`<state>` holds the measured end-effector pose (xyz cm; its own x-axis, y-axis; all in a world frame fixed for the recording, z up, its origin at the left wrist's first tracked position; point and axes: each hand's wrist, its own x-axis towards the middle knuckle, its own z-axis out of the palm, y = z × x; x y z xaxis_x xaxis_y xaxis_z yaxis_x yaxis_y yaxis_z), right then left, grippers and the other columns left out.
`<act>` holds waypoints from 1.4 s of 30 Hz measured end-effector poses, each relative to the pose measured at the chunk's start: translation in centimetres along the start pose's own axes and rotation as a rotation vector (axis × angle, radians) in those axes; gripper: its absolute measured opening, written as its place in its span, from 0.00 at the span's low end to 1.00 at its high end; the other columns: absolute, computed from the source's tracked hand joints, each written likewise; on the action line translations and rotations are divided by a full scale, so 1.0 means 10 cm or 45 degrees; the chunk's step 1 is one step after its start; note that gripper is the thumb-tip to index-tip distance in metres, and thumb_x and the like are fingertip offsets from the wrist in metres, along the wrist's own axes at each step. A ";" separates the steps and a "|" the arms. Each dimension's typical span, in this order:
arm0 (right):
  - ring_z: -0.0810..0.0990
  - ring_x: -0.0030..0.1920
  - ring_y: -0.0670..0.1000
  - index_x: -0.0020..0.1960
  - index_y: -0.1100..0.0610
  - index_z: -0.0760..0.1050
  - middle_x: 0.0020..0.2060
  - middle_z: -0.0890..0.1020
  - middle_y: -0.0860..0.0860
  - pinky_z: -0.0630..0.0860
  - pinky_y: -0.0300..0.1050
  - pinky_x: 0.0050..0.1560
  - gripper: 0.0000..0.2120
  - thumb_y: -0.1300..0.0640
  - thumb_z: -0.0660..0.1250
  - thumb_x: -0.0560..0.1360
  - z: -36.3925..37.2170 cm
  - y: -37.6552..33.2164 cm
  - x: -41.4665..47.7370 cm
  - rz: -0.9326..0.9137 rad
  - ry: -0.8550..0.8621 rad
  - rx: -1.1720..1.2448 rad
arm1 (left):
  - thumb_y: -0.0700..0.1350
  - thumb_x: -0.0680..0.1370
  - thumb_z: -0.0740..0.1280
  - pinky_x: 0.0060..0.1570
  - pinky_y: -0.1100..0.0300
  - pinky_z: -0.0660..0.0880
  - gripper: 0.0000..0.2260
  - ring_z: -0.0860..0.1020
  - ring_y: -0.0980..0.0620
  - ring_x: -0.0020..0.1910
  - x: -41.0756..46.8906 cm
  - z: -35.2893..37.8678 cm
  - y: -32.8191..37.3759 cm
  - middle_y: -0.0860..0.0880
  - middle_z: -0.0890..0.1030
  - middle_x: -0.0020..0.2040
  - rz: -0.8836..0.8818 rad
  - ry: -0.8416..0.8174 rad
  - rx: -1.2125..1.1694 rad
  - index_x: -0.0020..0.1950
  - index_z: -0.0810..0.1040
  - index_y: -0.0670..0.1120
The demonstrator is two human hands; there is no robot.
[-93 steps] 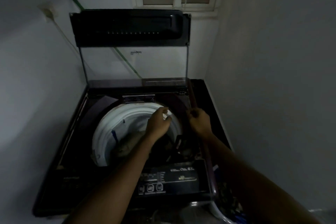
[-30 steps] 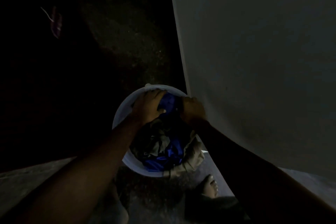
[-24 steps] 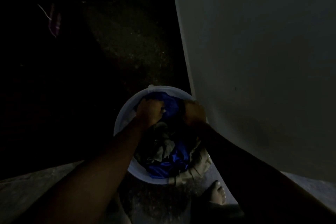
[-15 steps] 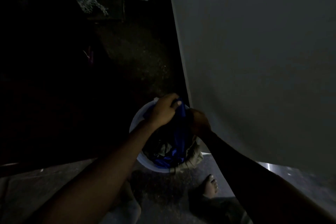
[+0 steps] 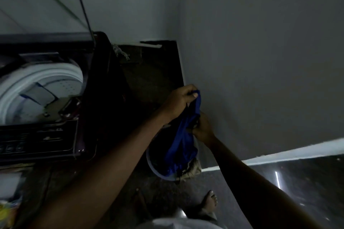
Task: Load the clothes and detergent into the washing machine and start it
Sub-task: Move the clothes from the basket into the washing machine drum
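A blue garment point(image 5: 183, 141) hangs above the white laundry basin point(image 5: 154, 168) on the floor by the right wall. My left hand point(image 5: 179, 103) grips the garment's top edge. Lower down, my right hand point(image 5: 202, 128) grips the same cloth at its side. More clothes, some beige point(image 5: 191, 170), lie in the basin beneath. The top-loading washing machine point(image 5: 55, 141) stands at the left with its lid point(image 5: 42, 5) raised and its white drum point(image 5: 39, 83) showing.
A grey wall point(image 5: 260, 61) runs close along the right. The dark floor strip point(image 5: 149, 72) between machine and wall is narrow. My bare foot point(image 5: 209, 202) stands just below the basin. Something yellow point(image 5: 7, 212) lies at the bottom left.
Both hands have lifted the blue garment up out of the basin. The view has swung left and up, bringing the open washing machine into sight.
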<state>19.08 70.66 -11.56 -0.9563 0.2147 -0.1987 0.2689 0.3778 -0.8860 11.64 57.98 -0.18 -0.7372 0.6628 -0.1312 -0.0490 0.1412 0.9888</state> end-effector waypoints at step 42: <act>0.81 0.52 0.48 0.59 0.54 0.75 0.56 0.80 0.54 0.74 0.27 0.44 0.13 0.61 0.69 0.76 -0.12 -0.60 0.18 -0.005 -0.159 0.169 | 0.42 0.81 0.65 0.47 0.62 0.79 0.09 0.82 0.52 0.50 -0.23 -0.65 0.90 0.49 0.83 0.52 0.265 0.690 -0.653 0.61 0.78 0.46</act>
<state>15.91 69.90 -6.11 -0.9664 0.0965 -0.2383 0.2555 0.2546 -0.9327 8.51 52.94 9.50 -0.9858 0.1671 -0.0161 -0.0815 -0.3924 0.9162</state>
